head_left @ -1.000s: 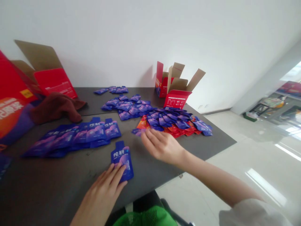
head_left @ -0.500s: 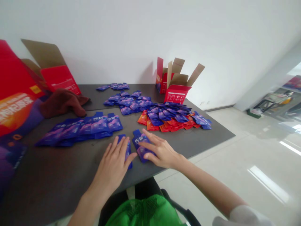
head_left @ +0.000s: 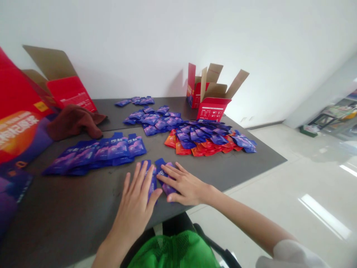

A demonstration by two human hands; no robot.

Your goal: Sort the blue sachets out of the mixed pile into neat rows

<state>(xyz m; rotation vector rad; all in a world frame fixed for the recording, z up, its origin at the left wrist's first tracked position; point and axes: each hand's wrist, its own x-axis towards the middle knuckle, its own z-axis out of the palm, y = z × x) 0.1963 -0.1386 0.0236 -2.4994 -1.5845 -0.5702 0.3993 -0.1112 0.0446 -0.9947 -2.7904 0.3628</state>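
Table (head_left: 67,212): open cartons (head_left: 213,98) on far right corner, open carton (head_left: 69,93) beyond far left corner, cloth (head_left: 74,122) on table just before it. Sachets: small group (head_left: 136,101) at far edge, scattered pile (head_left: 152,121) nearer, heap (head_left: 206,137) right, row (head_left: 95,154) left. Near edge: two sachets (head_left: 152,182) beneath left hand (head_left: 135,204) and right hand (head_left: 186,188)

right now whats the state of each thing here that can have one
left hand, flat on a blue sachet
right hand, fingers spread on a second blue sachet
near red cardboard box, open, flaps up
red box behind it, open, flaps up
brown cloth, crumpled
orange sachets, piled under blue ones
blue sachet row, overlapping
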